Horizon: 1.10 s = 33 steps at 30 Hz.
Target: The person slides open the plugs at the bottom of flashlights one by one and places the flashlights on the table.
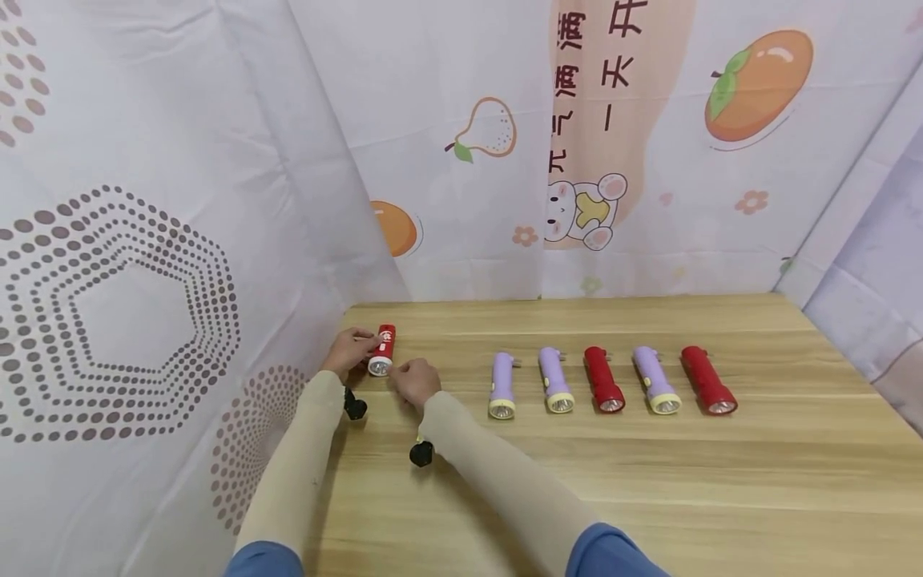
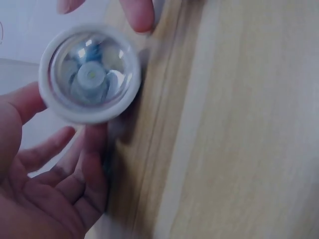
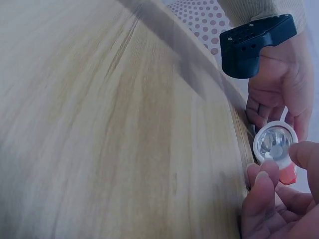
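Observation:
A red flashlight with a white head lies near the table's far left corner, its lens toward me. My left hand holds it from the left; in the left wrist view, the thumb is at the white rim and the fingers curl below. My right hand is close on the right side of the lens end. In the right wrist view its thumb and fingertips stand around the head of the flashlight, but the left wrist view shows a small gap there.
To the right stands a row of several flashlights: purple ones with yellow rims and red ones. Printed curtains hang behind and left of the wooden table. Each wrist wears a black camera.

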### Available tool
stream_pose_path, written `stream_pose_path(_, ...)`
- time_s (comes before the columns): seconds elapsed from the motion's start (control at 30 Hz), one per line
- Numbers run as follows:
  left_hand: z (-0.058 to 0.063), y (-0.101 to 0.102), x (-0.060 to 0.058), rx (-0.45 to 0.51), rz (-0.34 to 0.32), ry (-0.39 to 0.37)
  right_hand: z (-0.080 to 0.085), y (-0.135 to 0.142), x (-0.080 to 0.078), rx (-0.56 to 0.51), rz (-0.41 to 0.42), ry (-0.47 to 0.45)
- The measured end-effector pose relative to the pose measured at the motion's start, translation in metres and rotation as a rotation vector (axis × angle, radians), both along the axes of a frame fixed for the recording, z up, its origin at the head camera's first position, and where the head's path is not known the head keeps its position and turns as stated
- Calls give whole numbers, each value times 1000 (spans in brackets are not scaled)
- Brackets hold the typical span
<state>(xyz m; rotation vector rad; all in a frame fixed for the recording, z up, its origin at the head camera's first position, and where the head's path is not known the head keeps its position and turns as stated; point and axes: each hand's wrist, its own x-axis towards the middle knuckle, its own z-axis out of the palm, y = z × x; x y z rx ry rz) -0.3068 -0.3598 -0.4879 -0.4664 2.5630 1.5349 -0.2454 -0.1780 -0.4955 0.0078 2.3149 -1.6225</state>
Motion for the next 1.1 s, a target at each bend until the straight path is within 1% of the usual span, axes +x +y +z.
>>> stream_pose_path(0.1,2,1,2,12,-57,-11,0,-2,0,-9,-6,-4)
stream_pose_path(0.2,5,1,3,24,-99,-16,1,-4,0,-3,-11,1)
stream_pose_path(0.4,6,-1,6,29,-134,-24,5,-8,0,-36,-29,-33)
stream_pose_path(0.5,7,-1,7,31,-150,-39,5,-10,0,3,-40,-31)
stream_pose_path(0.6,8,-2,7,24,-156,-55,5,-11,-1,59,-24,-9)
stream_pose_path(0.73,10,-2,4,20,-174,-70,6,-10,-4,118,-4,27)
stream_pose_path(0.83,11,-2,3,25,-196,-81,6,-9,-5,123,3,34)
stream_pose_path(0.97,10,-2,4,26,-241,-101,7,-9,-4,105,1,12)
stream_pose_path(1.1,9,-1,4,34,-274,-94,8,-10,-1,120,-12,8)
